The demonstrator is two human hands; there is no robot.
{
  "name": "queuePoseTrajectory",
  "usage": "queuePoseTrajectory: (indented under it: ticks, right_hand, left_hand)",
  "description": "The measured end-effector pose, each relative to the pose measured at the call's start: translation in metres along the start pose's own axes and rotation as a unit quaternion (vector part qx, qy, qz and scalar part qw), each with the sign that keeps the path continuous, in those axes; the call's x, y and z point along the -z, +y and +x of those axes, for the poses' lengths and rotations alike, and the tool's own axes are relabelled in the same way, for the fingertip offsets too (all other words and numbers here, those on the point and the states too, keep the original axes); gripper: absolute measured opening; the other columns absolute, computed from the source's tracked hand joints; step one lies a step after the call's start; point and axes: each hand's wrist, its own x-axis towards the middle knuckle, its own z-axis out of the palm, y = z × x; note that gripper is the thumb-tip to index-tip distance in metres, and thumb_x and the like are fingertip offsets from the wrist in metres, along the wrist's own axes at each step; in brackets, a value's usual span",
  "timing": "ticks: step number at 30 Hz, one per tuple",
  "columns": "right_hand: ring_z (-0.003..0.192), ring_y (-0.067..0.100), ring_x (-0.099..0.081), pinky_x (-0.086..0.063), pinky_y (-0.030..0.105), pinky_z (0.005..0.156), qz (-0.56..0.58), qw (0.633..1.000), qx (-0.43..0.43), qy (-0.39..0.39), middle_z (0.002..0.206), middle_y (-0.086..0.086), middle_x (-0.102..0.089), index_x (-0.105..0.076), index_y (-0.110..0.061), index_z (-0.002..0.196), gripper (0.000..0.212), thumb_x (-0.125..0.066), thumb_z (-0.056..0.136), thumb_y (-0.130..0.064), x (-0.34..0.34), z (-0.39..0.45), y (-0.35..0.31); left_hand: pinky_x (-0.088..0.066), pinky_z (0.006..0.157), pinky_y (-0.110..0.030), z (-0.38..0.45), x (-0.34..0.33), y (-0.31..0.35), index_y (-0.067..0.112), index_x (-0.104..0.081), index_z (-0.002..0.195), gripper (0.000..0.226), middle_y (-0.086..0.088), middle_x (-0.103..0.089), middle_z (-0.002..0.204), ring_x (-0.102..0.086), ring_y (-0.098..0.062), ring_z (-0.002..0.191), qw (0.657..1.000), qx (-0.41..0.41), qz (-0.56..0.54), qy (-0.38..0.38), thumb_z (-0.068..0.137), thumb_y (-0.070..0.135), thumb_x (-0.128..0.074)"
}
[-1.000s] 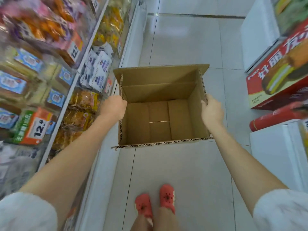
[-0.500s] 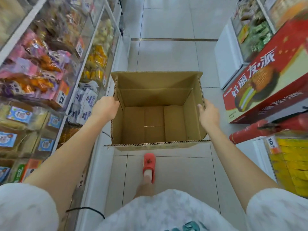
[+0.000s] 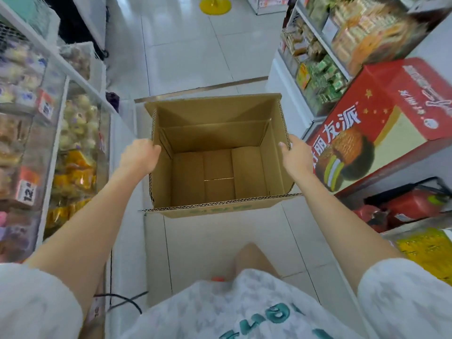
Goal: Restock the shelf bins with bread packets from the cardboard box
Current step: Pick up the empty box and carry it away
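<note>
From the head view, the cardboard box [image 3: 215,152] hung open and empty above the tiled floor [image 3: 186,57] in the middle of the aisle, carried between both hands. The left hand [image 3: 140,155] curled over its left wall and the right hand [image 3: 294,155] pinched its right wall, thumb inside. Shelf bins [image 3: 73,148] of wrapped packets stood at left, a red carton [image 3: 381,128] at right.

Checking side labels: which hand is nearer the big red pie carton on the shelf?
Right. The right hand grips the cardboard box wall beside the red carton; the left hand holds the opposite wall.
</note>
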Motion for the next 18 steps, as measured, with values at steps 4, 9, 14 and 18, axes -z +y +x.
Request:
queuePoseTrajectory:
  ticks: [4,9,14,18]
  right_hand:
    - [0.127,0.033,-0.047,-0.038,0.039,0.102,0.007,1.000,-0.003,0.016,0.138,0.015,-0.051,-0.043,-0.006,0.139,0.044,-0.043,0.101,-0.026,0.006,0.102,-0.019]
    - [0.128,0.033,-0.046,-0.038,0.039,0.101,0.022,1.000,-0.019,0.006,0.139,0.015,-0.050,-0.044,-0.007,0.139,0.044,-0.046,0.100,-0.027,0.015,0.238,-0.044]
    - [0.110,0.032,-0.058,-0.046,0.039,0.089,0.022,0.999,-0.028,-0.006,0.130,0.015,-0.057,-0.048,-0.007,0.136,0.042,-0.048,0.098,-0.025,0.021,0.363,-0.078]
    - [0.055,0.013,-0.052,-0.034,0.024,0.046,0.026,0.999,-0.042,-0.009,0.097,0.013,-0.069,-0.044,-0.011,0.140,0.044,-0.048,0.098,-0.024,0.011,0.455,-0.104]
  left_hand:
    - [-0.043,0.064,-0.035,0.108,0.014,0.045,0.000,-0.052,0.079,0.032,-0.021,-0.056,0.082,-0.055,-0.035,0.074,0.999,-0.010,-0.031,0.013,0.095,0.022,-0.036]
    - [-0.040,0.061,-0.033,0.232,0.038,0.106,0.004,-0.051,0.072,0.035,-0.017,-0.056,0.077,-0.054,-0.032,0.070,0.999,-0.013,-0.031,0.019,0.096,0.023,-0.034]
    - [-0.042,0.066,-0.035,0.350,0.063,0.155,0.007,-0.050,0.072,0.033,-0.015,-0.056,0.079,-0.056,-0.033,0.075,0.999,-0.001,-0.027,0.039,0.095,0.024,-0.035]
    - [-0.041,0.066,-0.034,0.443,0.069,0.180,0.005,-0.054,0.080,0.032,-0.015,-0.057,0.080,-0.056,-0.032,0.074,0.998,0.009,-0.011,0.055,0.096,0.026,-0.035]
